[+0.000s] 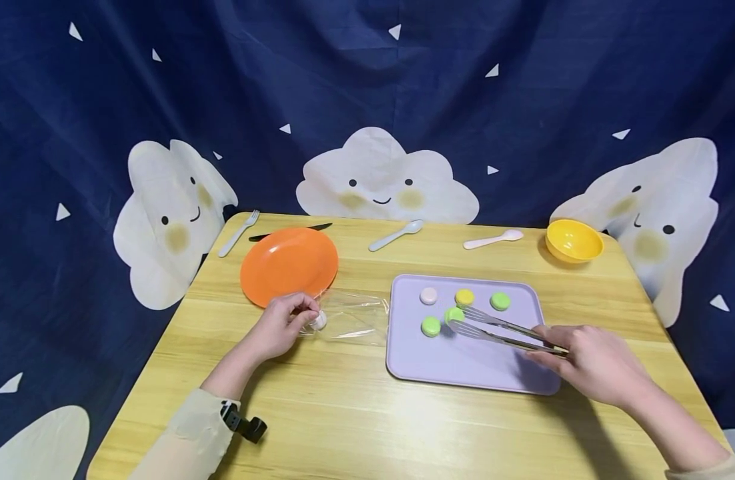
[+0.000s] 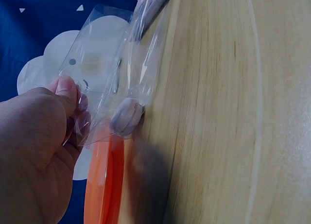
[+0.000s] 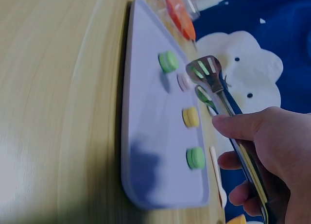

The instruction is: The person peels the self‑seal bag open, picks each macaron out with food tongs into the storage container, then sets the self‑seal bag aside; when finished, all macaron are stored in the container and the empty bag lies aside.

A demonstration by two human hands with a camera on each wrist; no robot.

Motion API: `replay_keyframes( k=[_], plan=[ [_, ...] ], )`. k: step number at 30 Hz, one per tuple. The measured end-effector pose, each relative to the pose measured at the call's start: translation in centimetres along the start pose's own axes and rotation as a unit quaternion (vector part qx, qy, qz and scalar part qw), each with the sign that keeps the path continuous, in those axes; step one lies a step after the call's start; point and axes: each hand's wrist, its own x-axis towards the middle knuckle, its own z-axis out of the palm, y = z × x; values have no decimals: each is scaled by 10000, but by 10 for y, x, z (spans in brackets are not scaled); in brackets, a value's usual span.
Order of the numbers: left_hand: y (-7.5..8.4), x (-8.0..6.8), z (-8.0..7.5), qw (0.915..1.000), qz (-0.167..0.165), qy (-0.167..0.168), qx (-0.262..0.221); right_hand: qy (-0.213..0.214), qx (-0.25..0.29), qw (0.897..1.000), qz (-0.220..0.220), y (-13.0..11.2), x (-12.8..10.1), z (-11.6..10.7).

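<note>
My left hand (image 1: 283, 325) pinches the edge of a clear plastic bag (image 1: 358, 319) beside the orange plate. Inside the bag, near my fingers, lies a pale macaron (image 2: 126, 117). My right hand (image 1: 604, 363) holds metal tongs (image 3: 227, 105) with slotted ends over the lilac tray (image 1: 463, 373). Between the tong ends is a green macaron (image 1: 454, 315), partly hidden by them in the right wrist view. On the tray sit a pale pink macaron (image 1: 428, 296), a yellow macaron (image 1: 465, 297) and two more green macarons, one at the right (image 1: 500, 301), one at the front left (image 1: 430, 326).
The orange plate (image 1: 289, 263) stands behind my left hand, with a black knife (image 1: 316, 227) partly under it and a fork (image 1: 239, 233) to its left. Two spoons, one grey (image 1: 396, 235) and one pink (image 1: 493, 239), and a yellow bowl (image 1: 574, 241) line the back edge.
</note>
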Motion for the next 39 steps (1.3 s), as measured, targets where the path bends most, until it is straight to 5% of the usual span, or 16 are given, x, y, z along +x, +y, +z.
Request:
replay_keyframes(
  k=[16, 25, 32, 39],
  plan=[
    [1, -1, 0, 10000, 49, -12, 22, -903, -571, 9939, 260, 14, -8, -13],
    [-3, -2, 1, 10000, 69, 18, 49, -481, -418, 9980, 49, 6, 2, -15],
    [-3, -1, 0, 9999, 97, 57, 56, 76, 280, 9971, -700, -13, 24, 7],
    [-1, -2, -1, 9999, 78, 80, -10, -14, 525, 9965, -653, -35, 50, 33]
  ],
)
